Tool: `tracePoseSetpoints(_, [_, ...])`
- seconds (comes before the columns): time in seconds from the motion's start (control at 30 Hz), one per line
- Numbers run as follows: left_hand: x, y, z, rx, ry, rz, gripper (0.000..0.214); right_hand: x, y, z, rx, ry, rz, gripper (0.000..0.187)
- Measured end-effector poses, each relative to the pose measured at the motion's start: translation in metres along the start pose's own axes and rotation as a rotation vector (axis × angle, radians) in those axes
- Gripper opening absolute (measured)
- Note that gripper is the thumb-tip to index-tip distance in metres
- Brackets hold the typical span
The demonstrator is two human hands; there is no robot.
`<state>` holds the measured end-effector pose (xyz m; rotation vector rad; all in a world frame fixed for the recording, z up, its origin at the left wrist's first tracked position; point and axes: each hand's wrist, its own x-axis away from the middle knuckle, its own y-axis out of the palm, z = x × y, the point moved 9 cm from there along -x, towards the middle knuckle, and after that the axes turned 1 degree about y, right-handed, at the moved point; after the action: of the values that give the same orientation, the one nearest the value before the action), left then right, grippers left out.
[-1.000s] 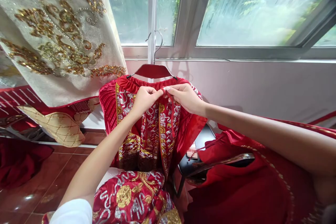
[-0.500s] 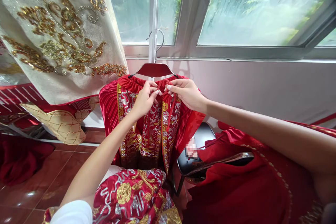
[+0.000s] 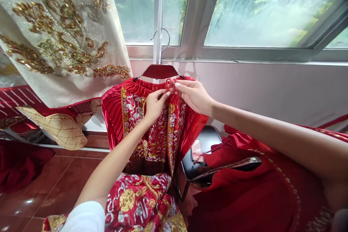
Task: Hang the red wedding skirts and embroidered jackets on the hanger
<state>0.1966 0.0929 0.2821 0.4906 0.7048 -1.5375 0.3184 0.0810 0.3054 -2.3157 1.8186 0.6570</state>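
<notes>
A red pleated skirt (image 3: 112, 116) with gold and silver embroidered panels hangs from a dark red clip hanger (image 3: 159, 71). Its gathered waistband has a thin red drawstring (image 3: 176, 116), with a small loop standing up between my hands and loose ends trailing down the front. My left hand (image 3: 157, 105) pinches the cord at the base of that loop. Just to the right, my right hand (image 3: 196, 96) pinches the cord between thumb and fingers. The fingertips nearly meet, and they partly hide the cord's crossing.
A white garment with gold sequins (image 3: 65, 36) hangs at left. Embroidered red fabric (image 3: 141, 203) lies close below me. On the right, a black chair (image 3: 209, 139) carries draped red cloth (image 3: 244, 195). Behind the hanger are a metal pole (image 3: 158, 11) and a window (image 3: 261, 11).
My left hand has shifted right, closer to my right hand. A small cord loop now stands up at the fingertips. My right hand has stayed nearly in place.
</notes>
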Motion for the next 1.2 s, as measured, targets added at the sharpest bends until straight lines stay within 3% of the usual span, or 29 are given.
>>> tracePoseSetpoints(0.17, [0.003, 0.008, -0.006, 0.169, -0.034, 0.009, 0.019, -0.001, -0.007, 0.0, 0.049, 0.023, 0.061, 0.02])
tracePoseSetpoints(0.33, [0.008, 0.011, 0.002, 0.003, -0.045, -0.051, 0.024, -0.003, -0.011, 0.001, 0.123, 0.04, 0.115, 0.015])
tracePoseSetpoints(0.5, [0.01, 0.012, 0.009, -0.167, -0.039, -0.101, 0.025, -0.004, -0.004, -0.004, 0.268, 0.004, 0.022, 0.01])
tracePoseSetpoints(0.63, [0.008, 0.014, 0.015, -0.241, -0.036, -0.168, 0.025, 0.0, 0.009, -0.003, 0.369, 0.003, -0.135, 0.023])
tracePoseSetpoints(0.77, [0.005, 0.014, 0.018, -0.316, -0.016, -0.211, 0.023, 0.001, 0.006, -0.003, 0.403, -0.043, -0.086, 0.015])
tracePoseSetpoints(0.87, [0.001, 0.012, 0.009, -0.278, -0.056, -0.236, 0.025, 0.001, 0.006, -0.002, 0.324, -0.057, -0.086, 0.024])
tracePoseSetpoints(0.97, [-0.004, 0.014, 0.0, -0.1, -0.081, -0.28, 0.023, 0.001, 0.013, -0.005, 0.298, -0.081, -0.203, 0.028])
tracePoseSetpoints(1.07, [-0.007, 0.015, -0.003, 0.056, -0.105, -0.292, 0.02, 0.003, 0.018, -0.015, 0.491, -0.177, -0.291, 0.028])
tracePoseSetpoints(1.2, [-0.007, 0.013, -0.003, 0.169, -0.17, -0.271, 0.012, 0.017, 0.034, -0.029, 0.938, -0.512, -0.422, 0.022])
